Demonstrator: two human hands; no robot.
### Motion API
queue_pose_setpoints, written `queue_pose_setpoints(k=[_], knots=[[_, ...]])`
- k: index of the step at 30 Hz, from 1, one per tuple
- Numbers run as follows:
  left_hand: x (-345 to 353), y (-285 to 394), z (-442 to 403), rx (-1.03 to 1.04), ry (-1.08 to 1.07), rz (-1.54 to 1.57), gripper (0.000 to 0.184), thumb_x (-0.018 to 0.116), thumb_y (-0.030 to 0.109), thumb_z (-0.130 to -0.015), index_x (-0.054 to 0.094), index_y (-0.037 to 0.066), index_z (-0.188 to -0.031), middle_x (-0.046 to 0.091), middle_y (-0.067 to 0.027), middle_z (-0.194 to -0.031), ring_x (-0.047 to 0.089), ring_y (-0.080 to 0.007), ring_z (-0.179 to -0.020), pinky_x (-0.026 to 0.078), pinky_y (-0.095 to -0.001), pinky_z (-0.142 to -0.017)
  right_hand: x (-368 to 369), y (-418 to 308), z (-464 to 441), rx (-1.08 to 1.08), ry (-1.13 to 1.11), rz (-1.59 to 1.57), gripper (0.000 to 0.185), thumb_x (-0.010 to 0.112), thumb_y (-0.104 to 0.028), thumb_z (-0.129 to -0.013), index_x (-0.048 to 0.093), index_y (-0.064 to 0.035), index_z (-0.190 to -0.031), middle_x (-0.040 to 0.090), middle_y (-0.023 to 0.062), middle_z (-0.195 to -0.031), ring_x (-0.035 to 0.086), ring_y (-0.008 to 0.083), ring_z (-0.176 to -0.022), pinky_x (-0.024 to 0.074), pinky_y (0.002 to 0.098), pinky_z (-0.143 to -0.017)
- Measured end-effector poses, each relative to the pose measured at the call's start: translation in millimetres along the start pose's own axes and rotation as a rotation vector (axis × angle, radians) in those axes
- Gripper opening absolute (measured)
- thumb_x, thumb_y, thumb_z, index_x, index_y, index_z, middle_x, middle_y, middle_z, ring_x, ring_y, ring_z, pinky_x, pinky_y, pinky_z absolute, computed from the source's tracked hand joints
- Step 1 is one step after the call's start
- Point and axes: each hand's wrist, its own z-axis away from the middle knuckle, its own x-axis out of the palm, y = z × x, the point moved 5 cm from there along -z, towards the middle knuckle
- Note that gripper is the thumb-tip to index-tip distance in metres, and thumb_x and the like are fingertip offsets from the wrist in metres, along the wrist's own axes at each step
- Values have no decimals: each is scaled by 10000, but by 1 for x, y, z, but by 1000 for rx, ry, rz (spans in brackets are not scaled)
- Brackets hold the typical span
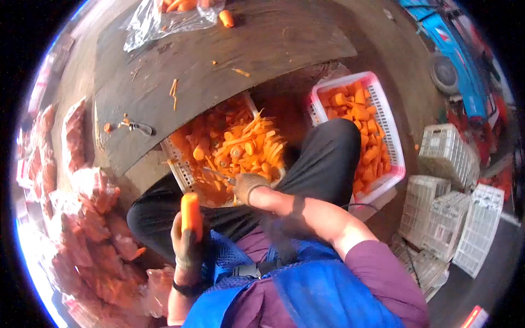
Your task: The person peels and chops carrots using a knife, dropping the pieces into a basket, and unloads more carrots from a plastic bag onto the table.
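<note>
Upright in my gloved left hand (185, 240) stands a carrot (191, 215), its top end pointing away from me. My gloved right hand (249, 187) is closed around the handle of a knife (219, 174), whose blade points left over a white crate (180, 174). That crate sits between my legs and holds orange peelings and carrot pieces (240, 150). The knife and the carrot are apart.
To the right, a white and pink crate (389, 126) holds cut carrots. A dark board (219, 71) carries a bag of carrots (175, 13) and a peeler-like tool (135, 127). Filled bags (93, 235) lie left; empty crates (432, 208) stand right, near a blue vehicle (454, 60).
</note>
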Motion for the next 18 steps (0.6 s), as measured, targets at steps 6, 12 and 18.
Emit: queue_pose_setpoints(k=[6, 12, 18], knots=[[-25, 3, -19, 6, 104, -101, 501, 564, 473, -873, 494, 27, -1090, 544, -55, -811, 514, -111, -648, 436, -220, -533, 14, 8, -16, 13, 151, -105, 319, 487, -329, -874, 664, -82, -970, 650, 212, -936, 632, 360, -903, 493, 457, -777], [-12, -4, -54, 116, 68, -367, 376, 619, 320, -882, 498, 19, -1073, 551, -32, -805, 498, -91, -687, 429, -234, -608, -24, 29, 13, 62, 302, -206, 404, 524, -451, -811, 680, -89, -899, 662, 190, -853, 642, 351, -855, 500, 434, -761], [50, 25, -81, 70, -64, -474, 285, 615, 239, -880, 504, 37, -1047, 561, -41, -797, 495, -96, -551, 429, -231, -486, -37, 49, 47, -122, 499, -437, 320, 529, -372, -834, 663, -83, -859, 633, 217, -772, 625, 381, -788, 493, 453, -718]])
